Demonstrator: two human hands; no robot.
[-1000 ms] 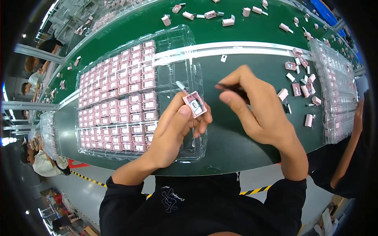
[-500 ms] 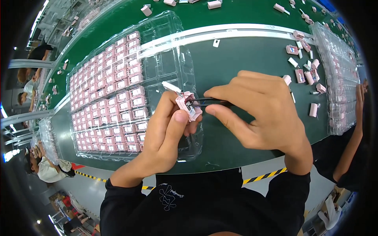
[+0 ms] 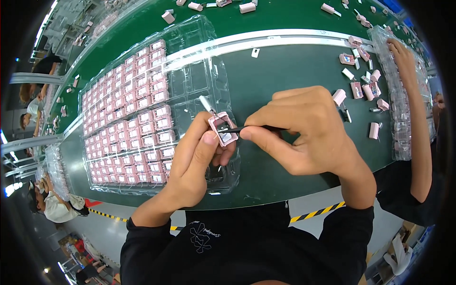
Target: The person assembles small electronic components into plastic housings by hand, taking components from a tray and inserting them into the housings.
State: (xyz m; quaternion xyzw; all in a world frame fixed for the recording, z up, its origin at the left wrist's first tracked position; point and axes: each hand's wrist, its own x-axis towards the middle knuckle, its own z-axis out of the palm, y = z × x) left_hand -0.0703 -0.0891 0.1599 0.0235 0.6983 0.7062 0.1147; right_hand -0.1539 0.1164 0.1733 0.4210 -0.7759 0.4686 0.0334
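My left hand (image 3: 190, 161) pinches a small pink plastic housing (image 3: 230, 141) between thumb and fingers, its open side facing up. A slim white piece (image 3: 206, 103) sticks out from its upper left, seemingly joined by thin wires. In my right hand (image 3: 311, 135) is a pair of black tweezers (image 3: 236, 129), gripped between thumb and forefinger. Their tips reach into the housing, over a pale part inside; whether they grip anything is too small to tell. Left of my hands lies a clear plastic tray (image 3: 190, 84) with rows of similar pink housings (image 3: 147, 130).
A metal rail (image 3: 294, 33) separates the dark green table from the green belt (image 3: 285, 18). Loose pink and white parts (image 3: 357, 90) lie at right, beside stacked clear trays (image 3: 401, 137). A co-worker's arm (image 3: 419, 123) reaches across these trays. A small white plate (image 3: 255, 52) lies near the rail.
The tweezers lie flatter across the housing, and their arms look closer together. The housing has turned slightly, showing more of its inside. At right, a co-worker's arm has reached over the stacked trays.
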